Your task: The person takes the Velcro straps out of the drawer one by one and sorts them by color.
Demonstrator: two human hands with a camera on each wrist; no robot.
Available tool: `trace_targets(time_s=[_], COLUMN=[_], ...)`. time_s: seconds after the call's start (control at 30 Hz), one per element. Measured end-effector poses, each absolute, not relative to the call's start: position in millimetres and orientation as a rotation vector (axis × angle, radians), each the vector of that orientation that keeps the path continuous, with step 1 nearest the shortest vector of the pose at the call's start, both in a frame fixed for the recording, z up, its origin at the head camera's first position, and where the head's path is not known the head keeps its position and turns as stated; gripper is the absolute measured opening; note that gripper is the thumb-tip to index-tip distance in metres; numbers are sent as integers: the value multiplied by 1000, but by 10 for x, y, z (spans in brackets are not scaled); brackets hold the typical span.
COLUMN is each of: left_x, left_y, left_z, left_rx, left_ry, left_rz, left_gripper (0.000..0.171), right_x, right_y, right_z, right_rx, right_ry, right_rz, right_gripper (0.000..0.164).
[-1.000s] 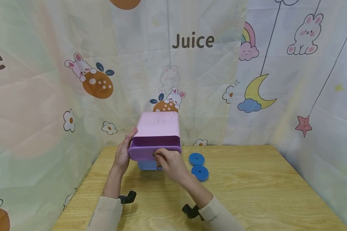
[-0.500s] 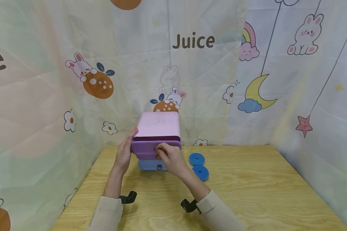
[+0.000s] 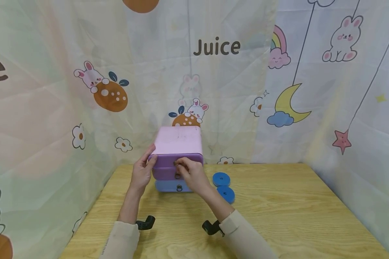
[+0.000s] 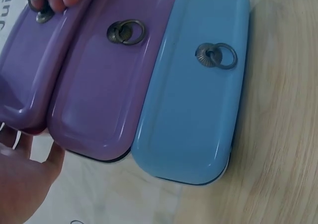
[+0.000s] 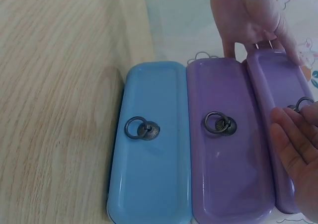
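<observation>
A small drawer cabinet with a pink top (image 3: 178, 140) stands at the back of the table. Its top drawer (image 3: 162, 160) has a purple front that sits flush under the pink edge. Below it are a second purple drawer (image 4: 99, 90) and a blue bottom drawer (image 4: 189, 100), each with a hanging metal ring. My left hand (image 3: 141, 174) holds the cabinet's left side, thumb at the top drawer's front corner and fingers along the side. With bent fingers my right hand (image 3: 193, 176) pinches the top drawer's ring pull (image 5: 304, 102), partly hidden by the fingertips.
Two blue discs, a farther one (image 3: 221, 179) and a nearer one (image 3: 227, 194), lie on the wooden table (image 3: 278, 212) to the right of the cabinet. A printed cloth (image 3: 227, 90) hangs behind and around the table.
The top drawer has slid back from partly pulled out to shut, my right hand moving inward with it. My left thumb has come round onto the front corner.
</observation>
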State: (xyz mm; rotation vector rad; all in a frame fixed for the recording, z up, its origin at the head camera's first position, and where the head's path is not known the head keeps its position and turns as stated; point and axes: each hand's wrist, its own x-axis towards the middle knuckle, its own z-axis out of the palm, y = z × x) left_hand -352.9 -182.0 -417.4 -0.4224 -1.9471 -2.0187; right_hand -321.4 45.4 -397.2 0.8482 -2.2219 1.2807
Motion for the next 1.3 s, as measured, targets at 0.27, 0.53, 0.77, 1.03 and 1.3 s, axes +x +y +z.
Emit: trace_targets(time_s=[0.27, 0.53, 0.77, 1.03, 1.3], left_x=[-3552, -3564, -3564, -3541, -3545], left_y=[-1720, -1664, -1630, -1615, -1608], left_z=[-4176, -4187, -4173, -4145, -4128], left_rx=[-328, -261, -209, -190, -198], left_ry=[-1871, -1824, -1791, -1810, -1808], left_rz=[-2014, -1972, -1988, -1976, -1974], left_gripper=[49, 45, 45, 48, 47], right_x=[-3263, -3267, -3217, -3187, -3190], right_y=[459, 486, 513, 514, 532], right_z=[-3984, -4044, -4108, -4210, -4327], right_rx=[824, 785, 811, 815, 866], right_ry=[-2233, -2285, -2323, -2353, -2475], right_rz=[1312, 1301, 1289, 1230, 1022], right_gripper=[15, 15, 16, 17, 19])
